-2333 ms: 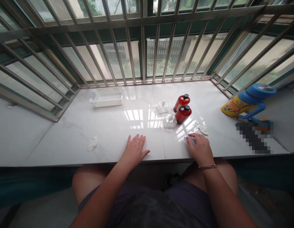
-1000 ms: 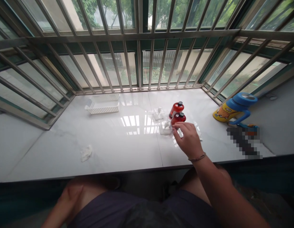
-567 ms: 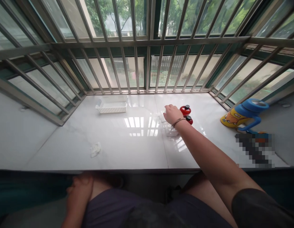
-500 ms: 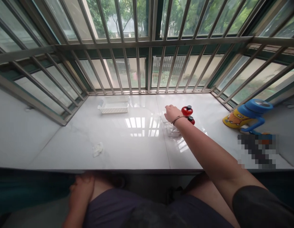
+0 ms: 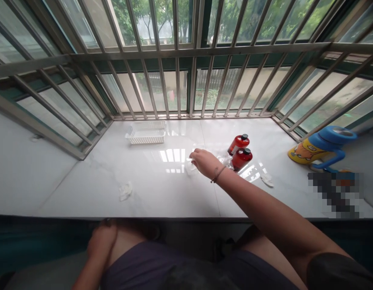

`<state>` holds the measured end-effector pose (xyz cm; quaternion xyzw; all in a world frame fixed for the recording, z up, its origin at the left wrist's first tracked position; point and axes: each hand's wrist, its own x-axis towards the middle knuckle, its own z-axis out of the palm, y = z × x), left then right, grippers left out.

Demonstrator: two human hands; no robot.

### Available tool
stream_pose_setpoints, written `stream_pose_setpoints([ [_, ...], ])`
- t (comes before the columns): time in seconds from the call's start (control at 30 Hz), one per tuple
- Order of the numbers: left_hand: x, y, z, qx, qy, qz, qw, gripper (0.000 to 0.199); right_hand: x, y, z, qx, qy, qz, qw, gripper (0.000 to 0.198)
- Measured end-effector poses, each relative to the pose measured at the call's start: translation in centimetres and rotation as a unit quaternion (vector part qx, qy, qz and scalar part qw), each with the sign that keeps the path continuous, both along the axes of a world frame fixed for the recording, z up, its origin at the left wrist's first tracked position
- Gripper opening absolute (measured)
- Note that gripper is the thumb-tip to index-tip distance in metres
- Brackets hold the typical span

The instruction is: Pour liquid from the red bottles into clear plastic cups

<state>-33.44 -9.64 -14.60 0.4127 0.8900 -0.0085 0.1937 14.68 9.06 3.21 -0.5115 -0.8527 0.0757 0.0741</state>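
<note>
My right hand (image 5: 204, 163) is over the middle of the white counter (image 5: 162, 189), its fingers closed at the edge of a clear plastic container (image 5: 190, 167) whose exact shape is hard to make out. To the right of that hand stand two red bottles with black caps, one farther back (image 5: 239, 144) and one nearer (image 5: 242, 160). Another clear plastic piece (image 5: 225, 160) lies beside them, partly hidden by my wrist. Below the counter edge, my left hand (image 5: 102, 239) rests on my left knee, fingers laid over it and holding nothing.
A white perforated basket (image 5: 147, 140) stands at the back left. Crumpled white tissues lie at the front left (image 5: 125, 191) and right (image 5: 267, 180). A blue and yellow water bottle (image 5: 320, 148) and a pixelated object (image 5: 335, 195) are at the right. Metal window bars (image 5: 192, 88) enclose the counter.
My right hand has moved left and nearer to me, bringing the clear plastic container with it. Both red bottles and the right-hand tissue now show. My left hand stays on the knee.
</note>
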Motion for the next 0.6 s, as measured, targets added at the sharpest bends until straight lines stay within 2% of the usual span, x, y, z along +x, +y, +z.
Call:
stream_pose_setpoints([
  [0.13,-0.2,0.0,-0.3,0.002,0.005,0.009,1.0,0.065,-2.4,-2.4,-0.9,-0.006,0.009,0.051,0.999,0.016],
  [0.27,-0.3,0.1,-0.5,0.011,0.005,-0.003,1.0,0.065,-1.4,-2.1,0.1,0.011,0.021,0.037,0.999,0.036],
  [0.33,-0.3,0.1,-0.4,0.009,0.006,0.001,1.0,0.068,1.1,-0.8,1.2,0.033,0.017,-0.01,0.999,0.041],
  [0.4,-0.2,0.2,-0.4,0.005,0.007,0.009,1.0,0.072,4.6,1.1,2.5,0.064,-0.002,-0.099,0.993,0.039],
  [0.5,-0.3,0.2,-0.4,0.002,0.006,0.021,1.0,0.074,10.6,3.9,3.8,0.093,-0.041,-0.248,0.963,0.033],
  [0.6,-0.5,0.1,-0.7,0.009,0.003,0.025,1.0,0.076,15.5,5.8,4.0,0.076,-0.066,-0.335,0.937,0.032],
])
